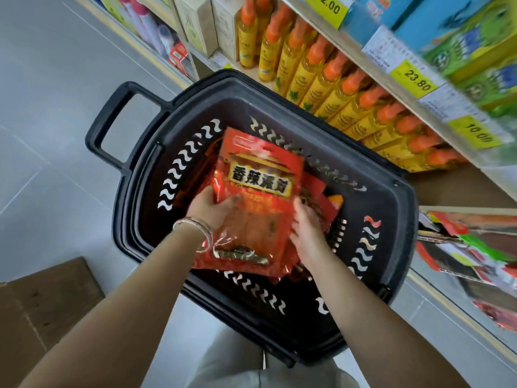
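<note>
A black plastic shopping basket (386, 191) stands on the floor below me, its handle at the upper left. Several red snack packets lie inside it. On top is a stack of red packets (263, 175) with black-and-gold lettering. My left hand (212, 208), with bangles on the wrist, grips the stack's left edge, thumb on top. My right hand (307, 231) holds the stack's right edge with fingers curled under it. How many packets are in the stack is hidden.
Shelves run along the right: a row of yellow bottles with orange caps (330, 79), green and blue boxes (461, 43) above with yellow price tags, more red packets (470, 247) on a lower shelf. A brown cardboard box (42, 309) sits at the lower left on grey floor tiles.
</note>
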### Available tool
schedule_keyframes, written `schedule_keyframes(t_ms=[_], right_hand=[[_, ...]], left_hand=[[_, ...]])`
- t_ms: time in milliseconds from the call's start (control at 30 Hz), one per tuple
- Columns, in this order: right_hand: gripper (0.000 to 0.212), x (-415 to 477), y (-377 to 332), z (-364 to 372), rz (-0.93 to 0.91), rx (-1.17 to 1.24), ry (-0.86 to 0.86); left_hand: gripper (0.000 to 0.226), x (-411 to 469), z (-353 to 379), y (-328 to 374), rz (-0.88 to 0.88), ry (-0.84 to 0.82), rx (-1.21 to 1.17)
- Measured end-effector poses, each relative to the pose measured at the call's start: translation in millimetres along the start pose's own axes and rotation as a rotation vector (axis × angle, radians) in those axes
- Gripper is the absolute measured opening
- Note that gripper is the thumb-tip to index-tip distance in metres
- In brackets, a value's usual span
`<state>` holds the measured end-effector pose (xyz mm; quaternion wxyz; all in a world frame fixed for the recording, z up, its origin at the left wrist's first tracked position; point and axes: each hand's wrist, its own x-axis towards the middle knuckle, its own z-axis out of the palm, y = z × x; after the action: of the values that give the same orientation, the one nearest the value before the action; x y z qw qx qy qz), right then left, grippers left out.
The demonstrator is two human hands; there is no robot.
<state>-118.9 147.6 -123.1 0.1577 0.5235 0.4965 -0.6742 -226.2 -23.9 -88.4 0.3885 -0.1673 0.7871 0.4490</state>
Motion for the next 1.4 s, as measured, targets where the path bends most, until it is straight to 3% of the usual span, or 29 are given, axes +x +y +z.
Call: schedule_keyframes(t_ms=[67, 233, 333, 400, 500, 667, 767, 833, 933, 1067, 1133, 1167, 1267, 1400], right_hand=[[0.033, 21.4, 4.3, -1.4, -0.006, 0.034, 0.223], [0.096, 55.9, 28.3, -3.3, 0.154, -0.264, 0.459], [0.109, 67.6, 31.5, 0.3, 0.212, -0.376, 0.480], [0.106, 73.5, 29.8, -1.9, 0.225, -0.296, 0.466], [0.098, 74.7, 30.3, -11.7, 0.227, 0.030, 0.423], [0.068, 41.2, 42.4, -40.4, 0.117, -0.008, 0.458], [0.057, 2.8, 37.5, -56.6, 0.012, -0.037, 0.410], [0.051, -23.5, 29.8, -67.0, -0.087, -0.111, 0.377], [0.045, -64.0, 12.6, -79.7, -0.302, -0.244, 0.419], [0.027, -114.2, -13.2, -99.4, -0.550, -0.309, 0.444], [0.017, -138.6, -23.4, -117.8, -0.634, -0.258, 0.454], [0.022, -151.1, -27.5, -129.6, -0.675, -0.217, 0.476], [0.035, -189.8, -31.5, -171.9, -0.768, -0.120, 0.588], [0.032, -249.0, -22.5, -237.2, -0.828, 0.095, 0.684]], left_hand=[[0.025, 4.6, -12.7, -8.1, 0.001, 0.100, 0.087], [0.018, 11.6, -28.3, -26.0, -0.034, 0.186, 0.145], [0.014, 17.4, -21.2, -31.4, -0.019, 0.168, 0.138], [0.013, 17.7, -15.0, -33.5, -0.022, 0.133, 0.102], [0.016, 15.6, -9.8, -32.9, -0.027, 0.113, 0.020], [0.018, 3.9, -12.7, -15.2, -0.108, 0.129, -0.169], [0.005, -14.0, -15.9, 3.2, -0.113, 0.133, -0.204], [0.019, -30.1, -14.3, 15.3, -0.091, 0.120, -0.192], [0.034, -57.6, -4.8, 34.7, 0.021, 0.140, -0.035], [0.023, -103.0, 15.8, 63.4, 0.333, 0.139, 0.075], [0.012, -128.2, 26.1, 79.4, 0.443, 0.096, 0.061], [0.008, -142.8, 31.2, 87.0, 0.490, 0.085, 0.068], [0.015, -191.3, 48.5, 107.0, 0.636, 0.046, 0.084], [0.024, -263.2, 90.0, 124.2, 0.865, 0.042, 0.052]])
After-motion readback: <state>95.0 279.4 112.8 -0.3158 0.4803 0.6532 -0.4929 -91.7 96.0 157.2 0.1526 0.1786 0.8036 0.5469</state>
